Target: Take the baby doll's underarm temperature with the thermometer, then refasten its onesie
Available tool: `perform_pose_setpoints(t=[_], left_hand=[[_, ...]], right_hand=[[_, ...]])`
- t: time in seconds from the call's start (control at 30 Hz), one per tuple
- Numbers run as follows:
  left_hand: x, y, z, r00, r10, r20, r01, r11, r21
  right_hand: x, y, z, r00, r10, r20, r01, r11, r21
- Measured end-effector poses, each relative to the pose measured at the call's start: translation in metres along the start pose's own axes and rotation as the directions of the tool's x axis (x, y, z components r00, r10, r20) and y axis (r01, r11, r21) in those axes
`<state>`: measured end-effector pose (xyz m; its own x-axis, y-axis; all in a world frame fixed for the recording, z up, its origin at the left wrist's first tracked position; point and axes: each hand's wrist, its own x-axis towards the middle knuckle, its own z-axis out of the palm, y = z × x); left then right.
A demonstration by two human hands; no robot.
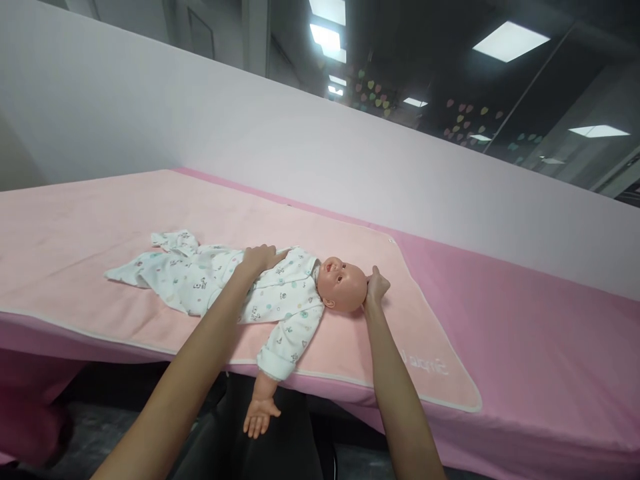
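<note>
Closest in, below the bench edge, is the person's dark-clad lap (pixel 293 443), and over it hangs the doll's bare hand (pixel 260 417), palm showing, at the end of a sleeve (pixel 287 343) that crosses the edge. The doll (pixel 285 293) itself lies on its back along a peach mat (pixel 100 220) — white-edged, with pale lettering (pixel 427 363) near one corner — spread over the pink-covered bench (pixel 525 320). Its printed white suit has legs trailing limply to the left.

The left hand (pixel 263 258) rests across the doll's torso, thumb side toward the head; its other fingers are mostly hidden, so I cannot tell whether they grip. The right hand (pixel 377 285) is bent against the crown of the doll's head (pixel 345 285) (its fingers, too, are largely out of sight, so I cannot tell how firmly it holds).

Beyond the bench rises a white wall (pixel 150 113) — above it, dark glass (pixel 425 40) with small coloured hearts (pixel 371 85) and bright light panels (pixel 510 41).
</note>
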<state>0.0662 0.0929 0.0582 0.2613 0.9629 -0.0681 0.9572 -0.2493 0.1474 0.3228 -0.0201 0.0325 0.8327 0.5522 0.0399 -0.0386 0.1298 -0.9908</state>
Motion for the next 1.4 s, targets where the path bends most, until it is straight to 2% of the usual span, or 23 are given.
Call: perform_pose_setpoints(t=[0.13,0.23,0.33,0.4,0.53,0.6,0.8,0.97,1.03,1.17,1.4], left_hand=[[-0.001,-0.001,0.000,1.000,0.008,-0.012,-0.008,1.000,-0.008],[0.000,-0.003,0.002,0.999,0.007,-0.031,-0.008,1.000,-0.015],[0.001,-0.003,0.003,0.999,0.007,-0.035,-0.007,1.000,-0.016],[0.000,-0.002,0.003,1.000,0.004,-0.029,-0.004,1.000,-0.017],[0.000,-0.001,0.002,1.000,0.002,-0.023,-0.003,1.000,-0.028],[0.000,-0.001,0.002,1.000,0.004,-0.030,-0.005,1.000,-0.027],[0.001,-0.002,0.004,0.999,0.012,-0.033,-0.012,1.000,-0.024],[0.001,-0.001,0.003,1.000,0.005,-0.025,-0.006,0.999,-0.040],[0.001,-0.001,0.003,1.000,0.005,-0.027,-0.006,0.999,-0.042],[0.001,-0.001,0.003,1.000,0.007,-0.026,-0.008,0.999,-0.037],[0.001,-0.001,0.002,1.000,0.014,-0.025,-0.015,0.999,-0.034]], right_hand=[[0.002,-0.004,-0.001,0.994,-0.105,-0.038,0.104,0.994,-0.012],[-0.002,-0.013,0.000,0.971,-0.240,0.012,0.241,0.970,-0.038],[-0.011,-0.022,0.002,0.894,-0.432,0.120,0.441,0.895,-0.068],[-0.017,-0.025,0.002,0.840,-0.511,0.182,0.528,0.847,-0.059],[-0.025,-0.028,0.001,0.752,-0.582,0.308,0.613,0.790,-0.004],[-0.024,-0.028,0.000,0.728,-0.572,0.377,0.610,0.792,0.025],[-0.010,-0.024,0.001,0.759,-0.299,0.579,0.336,0.941,0.047],[-0.004,-0.023,0.001,0.797,-0.099,0.595,0.095,0.995,0.039],[-0.004,-0.022,0.001,0.794,0.007,0.608,-0.040,0.998,0.040],[-0.007,-0.020,0.000,0.719,0.196,0.667,-0.294,0.955,0.036],[-0.014,-0.018,-0.004,0.594,0.319,0.739,-0.496,0.868,0.024]])
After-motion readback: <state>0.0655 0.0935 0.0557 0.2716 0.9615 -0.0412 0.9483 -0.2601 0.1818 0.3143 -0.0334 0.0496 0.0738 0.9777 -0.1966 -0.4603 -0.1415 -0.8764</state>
